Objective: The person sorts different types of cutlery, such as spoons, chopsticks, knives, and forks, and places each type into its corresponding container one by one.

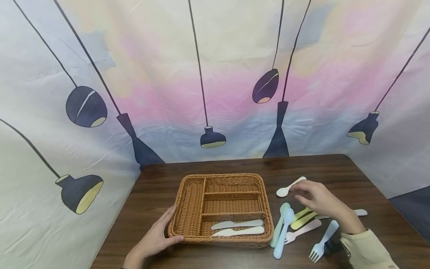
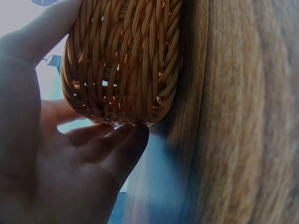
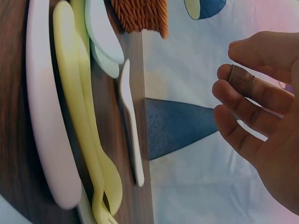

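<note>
A brown wicker basket (image 1: 267, 209) with several compartments stands on the table. My left hand (image 1: 154, 237) grips its near left corner, thumb on the front side and fingers along the left side; the left wrist view shows the woven corner (image 2: 124, 60) close up. Two pale knives (image 1: 239, 231) lie in the front compartment. Over the table right of the basket, my right hand (image 1: 319, 198) hovers beside a white spoon (image 1: 283, 192), holding nothing. In the right wrist view its fingers are loosely bent, apart from the spoon (image 3: 131, 126); one finger wears a brown band (image 3: 241, 80).
Between basket and right arm lie a green spoon (image 1: 277, 229), a blue spoon (image 1: 284, 231), yellow cutlery (image 1: 304, 221) and a pink fork (image 1: 304, 229). Farther right are a blue fork (image 1: 324, 241) and a white handle (image 1: 361, 212), partly behind the arm. A printed cloth (image 1: 235, 56) hangs behind the table.
</note>
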`<state>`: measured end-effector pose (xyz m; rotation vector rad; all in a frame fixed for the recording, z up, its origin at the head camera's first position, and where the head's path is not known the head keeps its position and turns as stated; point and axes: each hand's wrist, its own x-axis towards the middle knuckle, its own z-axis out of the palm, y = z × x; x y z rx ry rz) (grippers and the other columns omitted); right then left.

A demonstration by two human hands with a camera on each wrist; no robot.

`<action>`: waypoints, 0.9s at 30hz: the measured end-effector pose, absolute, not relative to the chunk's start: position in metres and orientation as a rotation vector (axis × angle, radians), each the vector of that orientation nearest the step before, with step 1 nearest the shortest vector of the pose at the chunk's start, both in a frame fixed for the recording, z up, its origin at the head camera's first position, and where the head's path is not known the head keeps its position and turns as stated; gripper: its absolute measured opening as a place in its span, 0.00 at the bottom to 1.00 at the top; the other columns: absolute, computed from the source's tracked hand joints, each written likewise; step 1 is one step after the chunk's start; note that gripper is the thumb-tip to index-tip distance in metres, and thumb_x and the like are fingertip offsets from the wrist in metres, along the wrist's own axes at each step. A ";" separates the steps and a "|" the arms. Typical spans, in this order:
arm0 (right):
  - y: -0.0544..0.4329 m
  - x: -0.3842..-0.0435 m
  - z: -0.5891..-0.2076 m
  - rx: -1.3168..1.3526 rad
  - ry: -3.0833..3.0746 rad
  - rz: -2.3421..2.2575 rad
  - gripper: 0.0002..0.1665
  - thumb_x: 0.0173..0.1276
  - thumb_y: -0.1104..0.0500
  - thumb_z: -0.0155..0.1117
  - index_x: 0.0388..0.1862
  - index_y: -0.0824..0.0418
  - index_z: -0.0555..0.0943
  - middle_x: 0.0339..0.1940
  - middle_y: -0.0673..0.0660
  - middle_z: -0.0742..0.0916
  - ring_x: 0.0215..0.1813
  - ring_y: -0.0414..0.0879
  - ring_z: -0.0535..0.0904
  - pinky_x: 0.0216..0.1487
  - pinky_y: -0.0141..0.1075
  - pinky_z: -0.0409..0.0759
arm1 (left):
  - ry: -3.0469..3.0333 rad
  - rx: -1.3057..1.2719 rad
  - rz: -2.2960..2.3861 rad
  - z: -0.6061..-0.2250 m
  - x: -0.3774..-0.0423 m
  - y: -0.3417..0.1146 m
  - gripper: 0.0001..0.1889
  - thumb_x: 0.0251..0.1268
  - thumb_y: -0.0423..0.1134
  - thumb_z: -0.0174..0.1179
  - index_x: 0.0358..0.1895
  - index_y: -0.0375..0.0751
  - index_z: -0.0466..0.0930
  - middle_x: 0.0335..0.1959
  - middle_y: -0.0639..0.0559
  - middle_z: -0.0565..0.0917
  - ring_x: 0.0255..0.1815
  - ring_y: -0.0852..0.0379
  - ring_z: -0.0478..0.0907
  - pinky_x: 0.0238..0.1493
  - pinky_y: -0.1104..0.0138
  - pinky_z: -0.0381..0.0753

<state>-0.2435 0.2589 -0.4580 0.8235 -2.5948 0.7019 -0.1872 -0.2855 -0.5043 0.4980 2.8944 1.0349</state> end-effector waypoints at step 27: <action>0.290 -0.242 -0.465 0.685 -2.687 0.673 0.17 0.55 0.67 0.73 0.45 0.56 0.85 0.42 0.48 0.87 0.38 0.34 0.79 0.37 0.33 0.81 | 2.911 0.514 1.041 -0.505 -0.187 -0.285 0.55 0.51 0.58 0.71 0.78 0.42 0.49 0.76 0.32 0.56 0.72 0.30 0.57 0.62 0.36 0.63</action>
